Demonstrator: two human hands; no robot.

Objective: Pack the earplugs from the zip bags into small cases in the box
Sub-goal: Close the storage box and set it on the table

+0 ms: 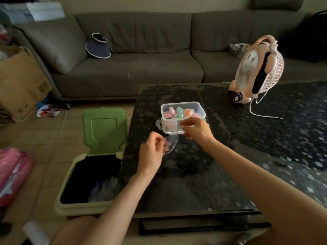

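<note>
A clear plastic box stands on the dark table, with several small cases of pink, green and orange earplugs inside. My right hand hovers at the box's near edge, its fingertips pinched together over the rim; whatever they hold is too small and blurred to tell. My left hand is just in front of the box, fingers curled round a clear, empty-looking zip bag held above the table.
An open green bin with a raised lid stands on the floor left of the table. A pink fan with a white cord sits at the table's far right. A grey sofa, a cardboard box and a pink bag surround the area.
</note>
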